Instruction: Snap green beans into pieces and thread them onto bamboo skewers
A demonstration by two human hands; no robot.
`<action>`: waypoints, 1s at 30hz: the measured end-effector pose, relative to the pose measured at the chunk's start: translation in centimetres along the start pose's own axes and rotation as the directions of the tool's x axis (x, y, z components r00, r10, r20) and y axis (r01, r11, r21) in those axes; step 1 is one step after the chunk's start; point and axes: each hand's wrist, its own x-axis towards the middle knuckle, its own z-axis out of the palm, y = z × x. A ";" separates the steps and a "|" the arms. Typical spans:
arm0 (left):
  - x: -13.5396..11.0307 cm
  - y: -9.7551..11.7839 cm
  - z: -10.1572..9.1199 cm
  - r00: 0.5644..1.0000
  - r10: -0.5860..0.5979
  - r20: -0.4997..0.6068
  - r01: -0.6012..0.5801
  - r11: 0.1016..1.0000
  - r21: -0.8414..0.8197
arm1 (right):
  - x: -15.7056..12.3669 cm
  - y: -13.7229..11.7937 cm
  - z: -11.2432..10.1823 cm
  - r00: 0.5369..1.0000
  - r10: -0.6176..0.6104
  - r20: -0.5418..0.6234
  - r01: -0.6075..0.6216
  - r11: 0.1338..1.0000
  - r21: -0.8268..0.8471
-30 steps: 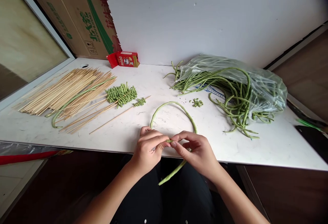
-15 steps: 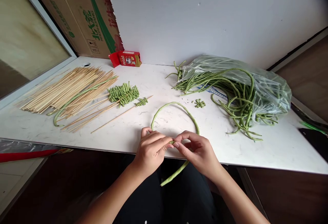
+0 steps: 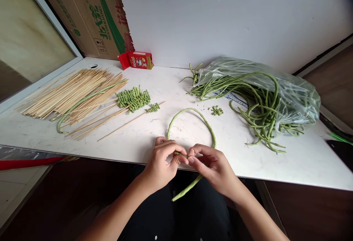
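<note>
A long green bean (image 3: 190, 109) curves in a loop over the white table, and its far end hangs past the front edge above my lap. My left hand (image 3: 165, 160) is closed on one part of it, thumb and fingers pinching near the tip. Facing it, my right hand (image 3: 211, 163) pinches the same bean with thumb and forefinger, almost touching the left fingertips. Beyond my hands lies a skewer (image 3: 121, 127) threaded with a few short bean pieces (image 3: 153, 107). Several fuller bean skewers (image 3: 134, 99) lie side by side behind it.
Bare bamboo skewers (image 3: 68, 94) are heaped on the left, with a long bean (image 3: 82, 105) across them. A small red box (image 3: 140, 60) stands at the back. Small bean scraps (image 3: 217, 110) lie right of centre, before a plastic bag (image 3: 300, 97) of long beans (image 3: 264, 108).
My left fingers have shifted slightly along the bean, exposing more of it between thumb and forefinger. Both hands keep their pinch. The view has moved a little.
</note>
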 end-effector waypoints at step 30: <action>0.7 0.4 -2.5 0.926 -0.202 0.320 0.260 0.954 -0.149 | -0.7 2.2 2.6 0.690 -0.718 0.094 0.604 0.499 -0.621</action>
